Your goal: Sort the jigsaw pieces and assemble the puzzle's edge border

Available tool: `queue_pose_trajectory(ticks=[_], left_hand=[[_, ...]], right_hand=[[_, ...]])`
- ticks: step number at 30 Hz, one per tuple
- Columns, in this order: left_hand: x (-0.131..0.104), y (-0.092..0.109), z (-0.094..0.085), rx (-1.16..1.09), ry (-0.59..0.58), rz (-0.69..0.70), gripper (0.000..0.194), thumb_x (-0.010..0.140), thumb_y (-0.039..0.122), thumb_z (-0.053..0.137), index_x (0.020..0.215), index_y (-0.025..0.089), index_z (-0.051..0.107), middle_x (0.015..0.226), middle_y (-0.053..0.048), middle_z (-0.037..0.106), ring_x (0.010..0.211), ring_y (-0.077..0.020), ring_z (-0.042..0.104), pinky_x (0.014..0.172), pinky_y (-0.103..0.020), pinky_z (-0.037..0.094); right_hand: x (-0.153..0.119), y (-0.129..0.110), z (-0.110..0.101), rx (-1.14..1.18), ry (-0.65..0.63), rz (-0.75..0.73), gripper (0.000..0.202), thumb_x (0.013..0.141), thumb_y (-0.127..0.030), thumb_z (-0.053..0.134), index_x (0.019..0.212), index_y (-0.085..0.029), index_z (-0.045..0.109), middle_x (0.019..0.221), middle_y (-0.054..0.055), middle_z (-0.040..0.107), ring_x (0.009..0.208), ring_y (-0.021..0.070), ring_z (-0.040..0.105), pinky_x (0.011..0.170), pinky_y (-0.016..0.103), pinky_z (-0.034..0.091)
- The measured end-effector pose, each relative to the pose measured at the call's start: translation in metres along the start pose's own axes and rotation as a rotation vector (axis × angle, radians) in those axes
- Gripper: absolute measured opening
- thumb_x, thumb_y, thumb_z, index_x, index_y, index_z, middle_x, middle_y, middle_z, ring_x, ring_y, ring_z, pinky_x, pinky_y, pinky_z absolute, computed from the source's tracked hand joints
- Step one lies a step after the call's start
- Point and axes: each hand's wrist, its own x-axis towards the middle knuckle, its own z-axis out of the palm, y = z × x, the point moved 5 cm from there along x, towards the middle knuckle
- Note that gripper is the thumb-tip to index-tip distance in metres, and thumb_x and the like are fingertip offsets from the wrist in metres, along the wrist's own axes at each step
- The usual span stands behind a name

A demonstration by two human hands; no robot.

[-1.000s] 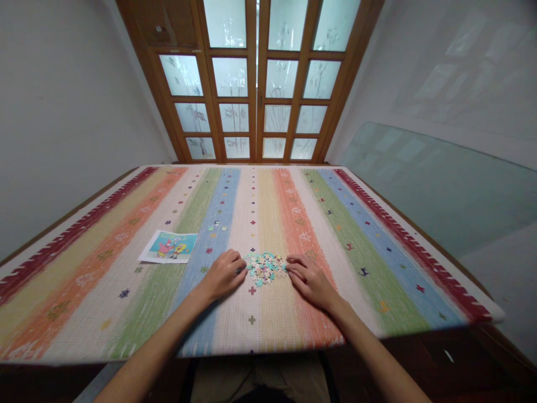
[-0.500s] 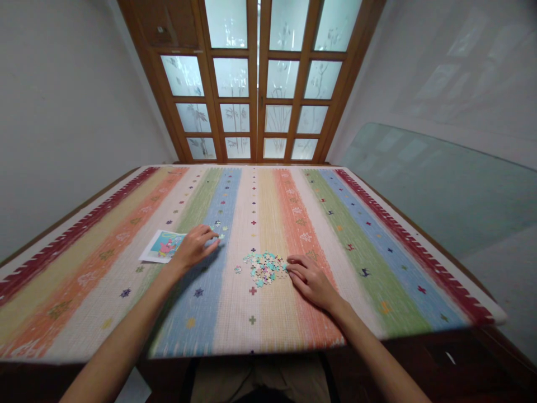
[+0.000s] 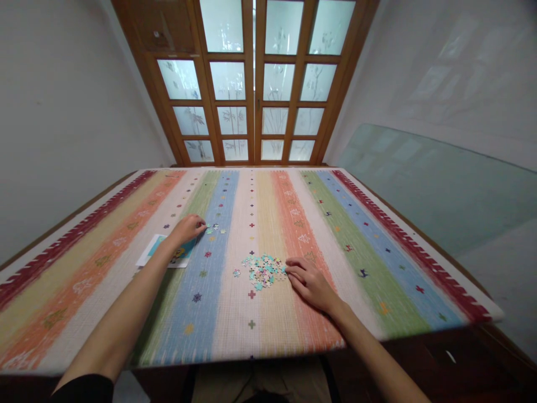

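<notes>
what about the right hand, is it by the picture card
No, the right hand is at the right edge of the puzzle pile.

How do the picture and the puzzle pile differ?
The picture is one flat sheet; the puzzle pile is many loose pieces. The left forearm crosses over the picture, hiding part of it; the right hand rests at the puzzle pile's right edge. Both lie on the striped tablecloth and show turquoise.
</notes>
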Motion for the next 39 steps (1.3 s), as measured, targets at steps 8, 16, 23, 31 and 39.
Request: queue_pose_trajectory(ticks=[8, 16, 23, 31, 39], left_hand=[[-0.001, -0.005, -0.004, -0.023, 0.029, -0.015, 0.025, 0.077, 0.029, 0.05, 0.072, 0.02, 0.073, 0.078, -0.008, 0.074, 0.081, -0.0265, 0.068, 0.08, -0.036, 0.053], [-0.035, 0.043, -0.009, -0.088, 0.145, 0.108, 0.029, 0.089, 0.03, 0.051, 0.1, 0.019, 0.075, 0.094, -0.01, 0.074, 0.094, -0.0259, 0.066, 0.092, -0.041, 0.052], [-0.084, 0.141, 0.033, -0.239, 0.054, 0.32, 0.023, 0.097, 0.031, 0.055, 0.106, 0.019, 0.073, 0.098, -0.009, 0.07, 0.094, -0.0232, 0.065, 0.087, -0.037, 0.053], [-0.091, 0.165, 0.046, -0.24, 0.017, 0.298, 0.017, 0.093, 0.023, 0.055, 0.087, 0.019, 0.07, 0.088, -0.008, 0.067, 0.088, -0.0238, 0.063, 0.081, -0.038, 0.052], [-0.086, 0.153, 0.035, -0.242, 0.009, 0.333, 0.024, 0.086, 0.01, 0.051, 0.097, 0.021, 0.07, 0.091, -0.007, 0.071, 0.087, -0.0229, 0.066, 0.08, -0.034, 0.052]], right_hand=[[0.001, -0.001, -0.001, -0.002, -0.011, -0.002, 0.021, 0.1, -0.016, 0.051, 0.109, -0.022, 0.069, 0.113, 0.012, 0.07, 0.105, 0.0255, 0.068, 0.091, 0.045, 0.058], [0.0, 0.001, 0.001, 0.0, -0.012, 0.007, 0.022, 0.1, -0.017, 0.051, 0.11, -0.023, 0.07, 0.112, 0.012, 0.07, 0.105, 0.0259, 0.068, 0.091, 0.046, 0.058], [0.001, 0.001, 0.0, 0.0, -0.013, 0.006, 0.02, 0.1, -0.016, 0.051, 0.107, -0.021, 0.07, 0.113, 0.012, 0.07, 0.105, 0.0259, 0.068, 0.091, 0.046, 0.058], [0.0, 0.001, 0.0, -0.001, -0.007, 0.004, 0.02, 0.1, -0.017, 0.052, 0.107, -0.021, 0.07, 0.114, 0.012, 0.071, 0.105, 0.026, 0.068, 0.091, 0.046, 0.058], [0.001, -0.001, -0.001, -0.002, -0.001, 0.003, 0.021, 0.1, -0.016, 0.052, 0.107, -0.022, 0.071, 0.113, 0.012, 0.07, 0.104, 0.0256, 0.068, 0.09, 0.045, 0.058]])
